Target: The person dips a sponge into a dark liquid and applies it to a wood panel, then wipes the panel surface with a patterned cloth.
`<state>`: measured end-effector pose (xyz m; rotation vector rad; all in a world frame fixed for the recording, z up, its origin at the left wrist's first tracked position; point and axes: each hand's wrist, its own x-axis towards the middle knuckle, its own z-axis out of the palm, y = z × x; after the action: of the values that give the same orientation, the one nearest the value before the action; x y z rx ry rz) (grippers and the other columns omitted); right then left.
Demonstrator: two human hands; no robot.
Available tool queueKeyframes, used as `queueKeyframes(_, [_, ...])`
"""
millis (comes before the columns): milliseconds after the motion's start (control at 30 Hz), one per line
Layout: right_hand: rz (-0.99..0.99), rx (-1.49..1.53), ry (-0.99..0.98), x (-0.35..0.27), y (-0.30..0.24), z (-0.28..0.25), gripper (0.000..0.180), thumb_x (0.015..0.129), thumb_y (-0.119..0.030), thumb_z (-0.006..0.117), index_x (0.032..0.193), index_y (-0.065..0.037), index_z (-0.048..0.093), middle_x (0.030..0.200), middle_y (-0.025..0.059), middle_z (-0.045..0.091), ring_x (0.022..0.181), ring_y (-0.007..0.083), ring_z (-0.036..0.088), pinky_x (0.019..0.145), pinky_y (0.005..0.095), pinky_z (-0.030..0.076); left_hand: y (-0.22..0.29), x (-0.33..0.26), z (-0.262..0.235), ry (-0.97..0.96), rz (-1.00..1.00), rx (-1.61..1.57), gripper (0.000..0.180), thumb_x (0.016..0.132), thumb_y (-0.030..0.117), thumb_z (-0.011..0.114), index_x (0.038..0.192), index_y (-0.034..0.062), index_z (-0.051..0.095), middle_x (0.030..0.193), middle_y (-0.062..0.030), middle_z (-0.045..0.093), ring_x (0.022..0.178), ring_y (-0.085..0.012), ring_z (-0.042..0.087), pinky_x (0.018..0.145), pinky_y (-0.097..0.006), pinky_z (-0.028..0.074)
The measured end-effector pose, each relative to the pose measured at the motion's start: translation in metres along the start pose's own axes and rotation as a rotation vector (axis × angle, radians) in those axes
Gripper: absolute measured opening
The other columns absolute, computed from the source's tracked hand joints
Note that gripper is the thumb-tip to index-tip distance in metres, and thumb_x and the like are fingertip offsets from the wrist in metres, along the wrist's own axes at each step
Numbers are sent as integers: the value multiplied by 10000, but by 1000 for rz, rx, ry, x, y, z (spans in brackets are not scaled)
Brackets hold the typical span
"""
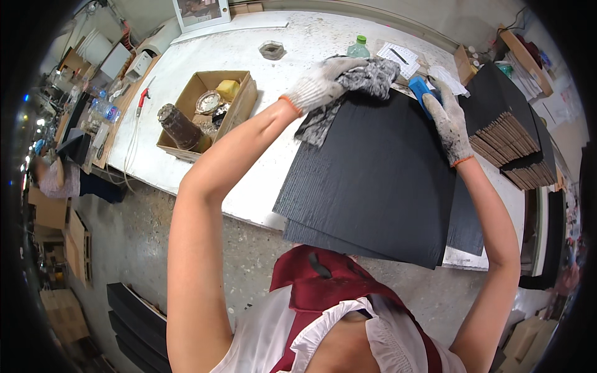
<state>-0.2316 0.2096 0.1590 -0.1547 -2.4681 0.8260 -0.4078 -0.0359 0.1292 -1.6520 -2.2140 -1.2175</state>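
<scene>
A black panel (379, 180) with a fine wood-grain texture lies on the white table, overlapping other black panels (317, 237) beneath it. My left hand (320, 84), in a stained white knit glove, grips a crumpled black-and-white cloth (376, 78) over the panel's far left corner. Part of the cloth hangs down along the left edge. At the far right corner, my gloved right hand (449, 121) has its fingers around a blue block (420, 95). The block's underside is hidden, so I cannot tell whether it touches the panel.
Left of my left arm, a cardboard box (242, 102) holds a dark brown jar (180, 127), a tin and a yellow sponge. A green-capped bottle (359, 47) and paper sheet (400, 59) stand beyond the cloth. Stacked black panels (504, 118) rise at right. Another person (59, 177) is far left.
</scene>
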Motion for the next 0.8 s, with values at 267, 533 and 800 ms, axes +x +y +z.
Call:
queueKeyframes(267, [2,-31,27,-1,2,0,577,916,-367,593,1338,11,483,1299,232,556,1220,326,530,1042,376,381,31,-23,-10,15,55,-38,714,677,-74,508,1375,76,500,1386,-180,509,1343,-326,417,1137,-385,329])
queueKeyframes(533, [36,-65,-43,-5,-6,-1,555,925,-316,597,1364,-1,472,1327,208,540,1253,295,499,1078,350,341,136,-147,-45,-251,72,-220,786,626,84,522,1407,21,457,1462,-190,434,1377,-372,363,1170,-455,228])
queueKeyframes(800, [-101,-63,32,-4,4,-2,563,912,-319,599,1352,10,478,1263,210,584,1161,295,562,1023,360,398,105,-125,-35,-144,128,-214,644,779,84,586,1412,76,469,1449,-134,466,1374,-308,384,1164,-431,263])
